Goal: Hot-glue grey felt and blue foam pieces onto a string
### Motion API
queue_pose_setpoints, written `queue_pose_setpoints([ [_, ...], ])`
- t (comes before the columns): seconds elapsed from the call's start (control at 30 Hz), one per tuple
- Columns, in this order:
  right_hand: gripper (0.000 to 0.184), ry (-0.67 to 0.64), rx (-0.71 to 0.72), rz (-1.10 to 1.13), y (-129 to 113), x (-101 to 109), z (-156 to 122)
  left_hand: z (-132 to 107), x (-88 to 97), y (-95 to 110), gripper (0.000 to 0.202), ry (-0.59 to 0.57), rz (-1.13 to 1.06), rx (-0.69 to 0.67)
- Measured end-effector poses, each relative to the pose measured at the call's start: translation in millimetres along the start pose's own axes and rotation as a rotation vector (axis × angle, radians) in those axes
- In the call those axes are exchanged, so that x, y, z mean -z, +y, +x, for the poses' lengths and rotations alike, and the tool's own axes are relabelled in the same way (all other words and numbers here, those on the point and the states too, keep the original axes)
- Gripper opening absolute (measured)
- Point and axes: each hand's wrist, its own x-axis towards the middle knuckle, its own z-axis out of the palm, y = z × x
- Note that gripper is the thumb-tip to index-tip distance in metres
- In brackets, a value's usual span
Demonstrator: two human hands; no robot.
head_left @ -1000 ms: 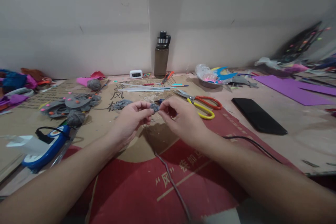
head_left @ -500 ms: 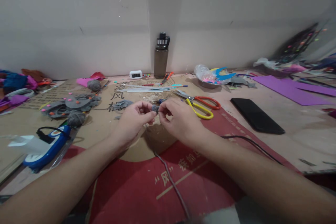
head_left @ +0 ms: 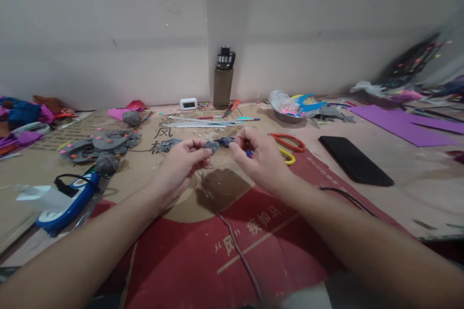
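My left hand (head_left: 181,166) pinches a small grey rolled felt piece (head_left: 212,145) between thumb and fingertips, just above the brown cardboard (head_left: 217,188). A thin grey strip (head_left: 235,244) trails from it toward me across the red print. My right hand (head_left: 261,159) is closed a little to the right of the roll. It holds a small tool with blue parts (head_left: 249,153), and the tool's dark tip (head_left: 226,141) points at the roll. A black cable (head_left: 344,195) runs off to the right from under my right wrist.
Orange and yellow scissors (head_left: 292,144) lie partly behind my right hand, and a black phone (head_left: 355,160) lies further right. At the back stand a bottle (head_left: 223,79), a white clock (head_left: 188,103) and a bowl of scraps (head_left: 290,106). Grey felt pieces (head_left: 101,142) and a blue-white device (head_left: 68,198) lie left.
My right hand has drawn away to the right from the grey roll and now covers part of the scissors. My left hand has kept the roll in place.
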Motion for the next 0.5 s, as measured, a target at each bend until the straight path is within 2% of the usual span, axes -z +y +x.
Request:
queue_pose_setpoints([
  [0.1,0.023,0.056,-0.103,0.087,7,6,5,3,4.8,0,0.022,0.009,0.006,-0.003],
  [0.17,0.019,0.037,-0.174,0.228,12,6,6,4,7.5,0,0.021,0.006,0.015,-0.004],
  [0.37,0.016,-0.111,-0.390,0.971,20,-4,7,4,10.3,-1,0.021,-0.006,0.001,-0.013],
  [0.5,0.016,-0.251,-0.528,1.220,17,-4,6,4,10.0,-1,0.022,-0.014,-0.011,-0.021],
])
